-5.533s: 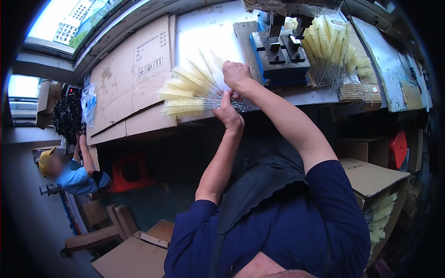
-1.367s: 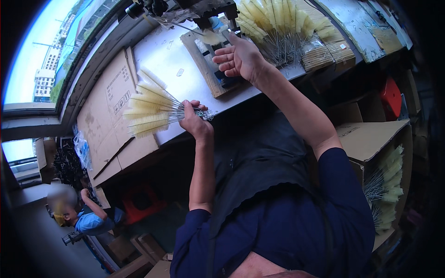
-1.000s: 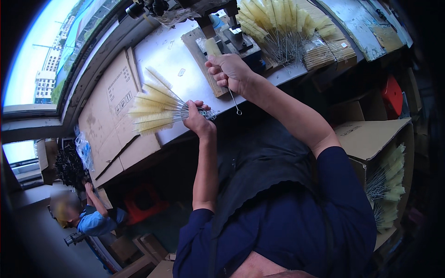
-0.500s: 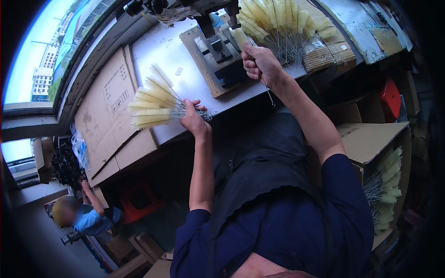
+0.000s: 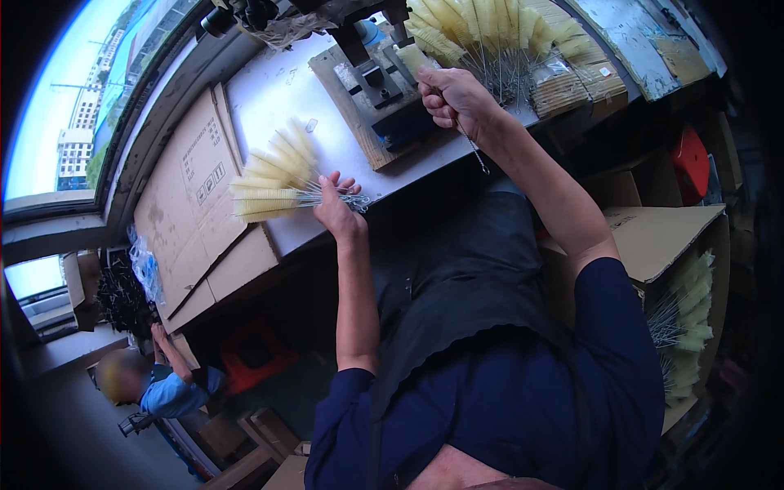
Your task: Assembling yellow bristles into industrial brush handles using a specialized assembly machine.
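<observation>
My left hand point(image 5: 338, 214) is closed round the wire stems of several bottle brushes point(image 5: 273, 173). Their pale yellow bristle heads fan out to the left over the white tabletop, and the looped wire ends stick out past my fingers. In my right hand point(image 5: 462, 96) is a single bottle brush point(image 5: 413, 58), gripped by its wire stem. Its bristle head points up beside the metal bench press point(image 5: 376, 80), and its looped end hangs below my fist. Whether that head touches the press, I cannot tell.
A large heap of bottle brushes point(image 5: 502, 28) lies beyond my right hand. Flattened cardboard point(image 5: 192, 196) covers the table's left part. An open carton point(image 5: 665, 241) with more brushes stands at my right. Another person point(image 5: 175, 392) works at the lower left.
The brushes in my left hand now spread wider and sit slightly higher. My right hand, still holding its brush, has shifted a little left, and the view has moved slightly.
</observation>
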Motion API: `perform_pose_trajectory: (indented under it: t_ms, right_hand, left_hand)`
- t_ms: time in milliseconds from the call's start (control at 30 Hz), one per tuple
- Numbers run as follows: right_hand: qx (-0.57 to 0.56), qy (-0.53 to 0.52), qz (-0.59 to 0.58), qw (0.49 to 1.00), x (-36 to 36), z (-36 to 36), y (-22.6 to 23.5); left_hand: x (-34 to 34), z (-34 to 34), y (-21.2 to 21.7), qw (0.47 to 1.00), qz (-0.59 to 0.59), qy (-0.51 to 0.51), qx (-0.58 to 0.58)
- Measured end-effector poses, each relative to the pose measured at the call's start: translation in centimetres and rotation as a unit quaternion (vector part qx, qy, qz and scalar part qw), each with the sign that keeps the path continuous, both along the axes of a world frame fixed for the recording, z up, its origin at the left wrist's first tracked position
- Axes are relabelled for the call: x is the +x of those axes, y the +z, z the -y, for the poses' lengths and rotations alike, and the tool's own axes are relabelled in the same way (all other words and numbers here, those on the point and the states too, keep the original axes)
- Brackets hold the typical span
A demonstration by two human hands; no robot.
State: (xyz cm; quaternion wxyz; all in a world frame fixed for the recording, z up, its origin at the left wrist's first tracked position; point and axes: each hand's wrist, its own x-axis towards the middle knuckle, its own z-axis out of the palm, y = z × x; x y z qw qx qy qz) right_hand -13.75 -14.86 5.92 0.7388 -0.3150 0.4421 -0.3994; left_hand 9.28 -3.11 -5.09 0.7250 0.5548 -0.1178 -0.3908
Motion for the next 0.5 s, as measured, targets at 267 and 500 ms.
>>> perform_pose_trajectory:
  t_ms: [267,500]
  right_hand:
    - [-0.011,0.017,-0.008,1.0,-0.67,0.46,-0.83]
    - [-0.015,-0.006,-0.02,1.0,-0.46,0.29,-0.56]
  left_hand:
    - [0.56,-0.07,-0.68,0.998,-0.047,0.041,-0.003]
    - [0.94,-0.12,-0.79,0.998,-0.063,0.007,-0.022]
